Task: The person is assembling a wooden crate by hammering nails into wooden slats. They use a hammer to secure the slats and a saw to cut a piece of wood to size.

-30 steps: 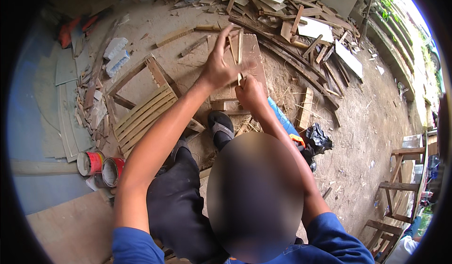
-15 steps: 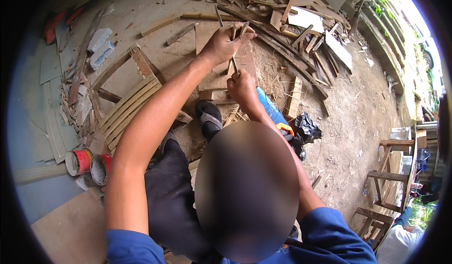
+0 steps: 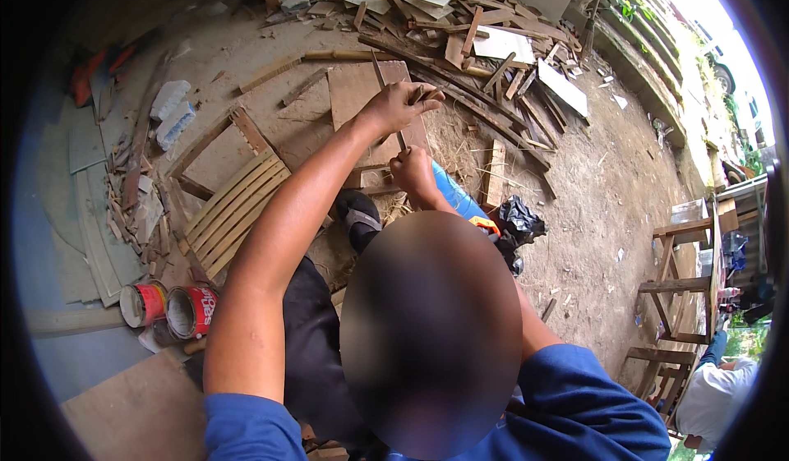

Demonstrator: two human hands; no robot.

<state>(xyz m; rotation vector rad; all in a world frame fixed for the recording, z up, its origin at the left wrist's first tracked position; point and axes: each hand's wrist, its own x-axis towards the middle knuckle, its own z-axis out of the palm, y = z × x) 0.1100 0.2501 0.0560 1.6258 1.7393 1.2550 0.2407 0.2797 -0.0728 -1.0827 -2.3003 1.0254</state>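
Note:
A long, thin dark strip (image 3: 379,69) slants past my left hand (image 3: 398,108) and down to my right hand (image 3: 413,170); whether it is a blade or a piece of wood is unclear. The right hand is a fist closed round its near end. Bent fingers of the left hand pinch a short brown stick (image 3: 422,94), which they partly cover. Both hands are above a flat brown board (image 3: 349,91) on the ground. My shod foot (image 3: 359,214) is just short of the board. A blurred oval covers the lower middle of the view.
A slatted wooden frame (image 3: 238,202) and two red cans (image 3: 191,311) lie on the left. Scrap wood (image 3: 477,38) is heaped at the far side. Right of my hands are a blue object (image 3: 454,191) and a black plastic bag (image 3: 521,219). Another person (image 3: 723,395) is at lower right.
The view has shifted, so the surroundings appear lower and farther left. My left hand has come a little nearer to my right hand; both keep their closed grip.

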